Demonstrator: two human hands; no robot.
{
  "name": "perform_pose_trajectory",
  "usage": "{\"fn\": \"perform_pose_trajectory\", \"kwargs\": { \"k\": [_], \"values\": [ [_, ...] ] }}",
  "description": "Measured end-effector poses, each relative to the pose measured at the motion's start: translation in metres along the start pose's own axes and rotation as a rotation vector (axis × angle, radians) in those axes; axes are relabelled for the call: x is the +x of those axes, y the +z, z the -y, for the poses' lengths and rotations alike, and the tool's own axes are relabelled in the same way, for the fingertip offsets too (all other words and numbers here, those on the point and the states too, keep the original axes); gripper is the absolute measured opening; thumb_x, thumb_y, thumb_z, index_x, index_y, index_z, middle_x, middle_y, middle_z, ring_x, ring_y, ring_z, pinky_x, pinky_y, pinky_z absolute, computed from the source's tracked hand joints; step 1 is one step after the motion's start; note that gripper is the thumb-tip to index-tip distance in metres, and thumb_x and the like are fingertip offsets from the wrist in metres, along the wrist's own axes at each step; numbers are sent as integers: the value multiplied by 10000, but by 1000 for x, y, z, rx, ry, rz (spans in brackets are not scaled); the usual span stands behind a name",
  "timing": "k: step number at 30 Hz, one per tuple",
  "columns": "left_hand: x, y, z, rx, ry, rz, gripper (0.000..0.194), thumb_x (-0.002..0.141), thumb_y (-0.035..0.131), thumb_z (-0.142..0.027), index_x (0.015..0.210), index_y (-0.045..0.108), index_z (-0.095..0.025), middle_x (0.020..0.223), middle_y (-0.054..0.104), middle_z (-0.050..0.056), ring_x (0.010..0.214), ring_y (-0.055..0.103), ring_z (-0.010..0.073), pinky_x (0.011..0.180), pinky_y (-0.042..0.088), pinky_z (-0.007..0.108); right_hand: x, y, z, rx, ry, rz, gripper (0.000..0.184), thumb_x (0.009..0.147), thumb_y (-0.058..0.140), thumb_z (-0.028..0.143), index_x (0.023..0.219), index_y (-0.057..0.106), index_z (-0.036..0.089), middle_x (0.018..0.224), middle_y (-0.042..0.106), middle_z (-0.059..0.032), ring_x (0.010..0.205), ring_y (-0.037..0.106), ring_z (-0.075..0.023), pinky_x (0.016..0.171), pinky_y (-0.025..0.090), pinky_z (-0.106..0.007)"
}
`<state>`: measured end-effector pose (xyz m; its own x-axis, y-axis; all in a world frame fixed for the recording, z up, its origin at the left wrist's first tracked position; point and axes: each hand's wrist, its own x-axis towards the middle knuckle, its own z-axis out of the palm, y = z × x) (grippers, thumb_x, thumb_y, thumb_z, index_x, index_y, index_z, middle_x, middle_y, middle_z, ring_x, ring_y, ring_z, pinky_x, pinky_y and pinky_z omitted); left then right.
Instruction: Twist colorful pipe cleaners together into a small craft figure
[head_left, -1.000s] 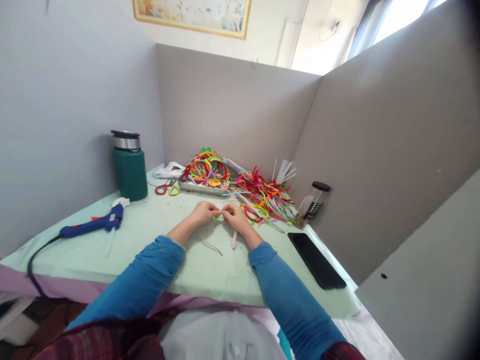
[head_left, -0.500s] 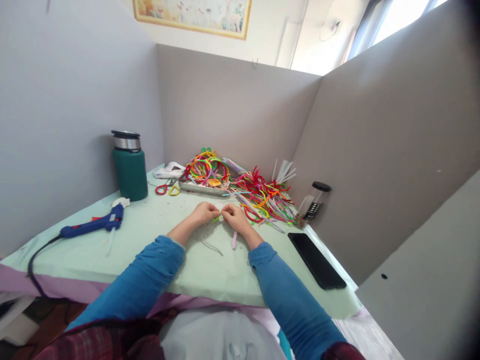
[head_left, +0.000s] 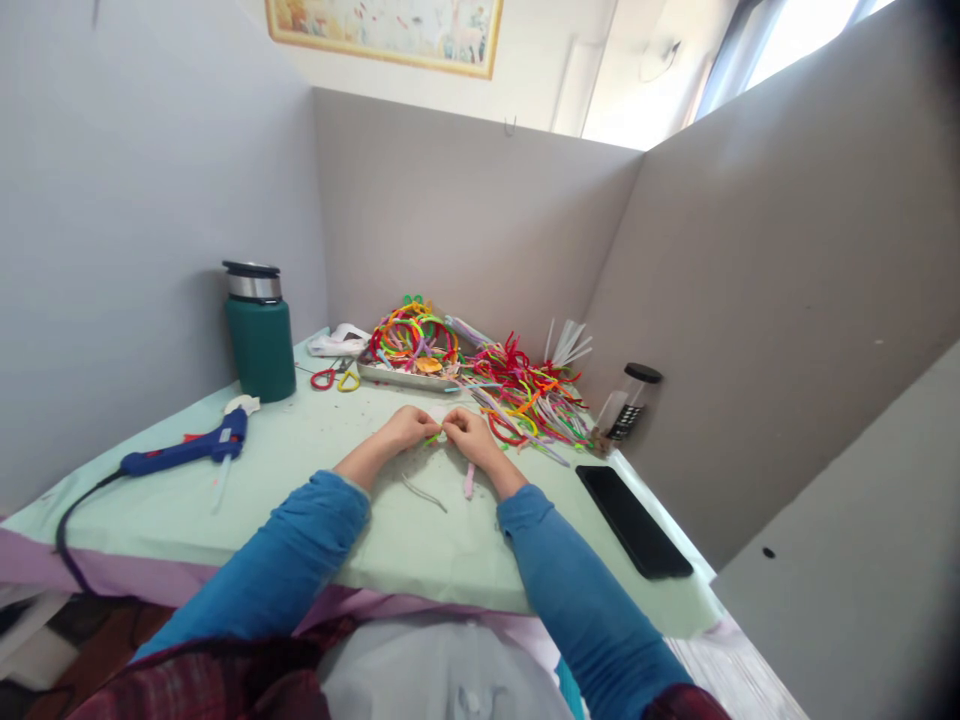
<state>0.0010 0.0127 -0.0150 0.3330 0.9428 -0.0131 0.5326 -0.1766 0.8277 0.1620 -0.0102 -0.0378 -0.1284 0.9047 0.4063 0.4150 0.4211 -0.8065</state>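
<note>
Near the table's middle, my left hand [head_left: 407, 428] is closed in a pinch, and a short green pipe cleaner [head_left: 433, 439] pokes out below its fingertips. My right hand [head_left: 468, 433] pinches right beside it, the fingertips of both hands almost touching; what lies between the right fingers is too small to make out. A pink strip [head_left: 469, 482] lies on the table just under my right wrist. Closer to me, between my forearms, there are thin grey strands [head_left: 424, 494].
Behind my hands stand a metal tray [head_left: 409, 380] of coloured loops and a heap of pipe cleaners [head_left: 532, 385]. A blue glue gun [head_left: 187, 448], a green bottle [head_left: 261, 345] and scissors [head_left: 335, 380] are at left. At right are a phone [head_left: 634, 522] and a clear bottle [head_left: 628, 405].
Both hands stay in the same place, with only a very slight shift of the fingers. Everything on the table lies as before.
</note>
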Motion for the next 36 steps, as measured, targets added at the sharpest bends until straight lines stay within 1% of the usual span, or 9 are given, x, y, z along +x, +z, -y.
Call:
{"fn": "perform_pose_trajectory", "kwargs": {
  "k": [5,10,14,16,21,24,29,36],
  "values": [
    [0,0,1,1,5,18,337,734,630,-459,656,622,-131,379,345,-67,328,274,62,374,187,228,0,0,-1,12,-5,11,72,721,506,217,740,567,184,556,548,36,537,492,-124,561,384,-242],
    [4,1,5,-31,24,62,393,707,625,-524,689,626,-132,442,435,-47,335,292,57,369,197,225,0,0,0,0,-10,12,73,726,504,216,738,568,185,560,551,35,538,492,-123,563,381,-242],
    [4,1,7,-17,43,84,421,687,629,-548,722,642,-129,461,451,-45,342,299,54,375,209,221,0,-1,0,11,-1,13,65,728,507,218,733,565,188,565,555,34,542,498,-125,572,391,-245],
    [4,1,6,-5,47,93,399,687,631,-524,733,645,-128,474,469,-42,341,302,53,376,212,218,0,-1,0,15,5,12,62,727,510,221,731,563,190,564,551,35,542,496,-126,570,392,-245],
    [1,0,2,-2,28,83,281,678,636,-385,775,647,-122,558,561,-18,350,329,50,376,237,213,0,0,-1,15,12,11,68,721,506,217,734,567,190,562,546,37,542,490,-123,572,391,-242],
    [1,1,2,-1,36,81,244,679,618,-332,795,653,-121,591,593,-7,357,337,53,376,250,215,0,0,-2,9,7,12,73,719,503,214,733,570,189,562,544,39,541,487,-121,569,387,-240],
    [4,1,4,28,53,81,227,677,612,-312,789,664,-121,529,547,-27,355,344,64,377,256,219,0,0,-2,-2,2,6,74,716,506,210,728,575,184,561,550,37,538,489,-122,569,386,-241],
    [1,1,3,-7,42,40,269,636,682,-353,776,654,-125,477,474,-60,367,331,58,384,245,213,0,1,-1,9,15,12,74,709,505,207,731,573,187,566,547,37,537,488,-124,551,380,-239]
  ]
}}
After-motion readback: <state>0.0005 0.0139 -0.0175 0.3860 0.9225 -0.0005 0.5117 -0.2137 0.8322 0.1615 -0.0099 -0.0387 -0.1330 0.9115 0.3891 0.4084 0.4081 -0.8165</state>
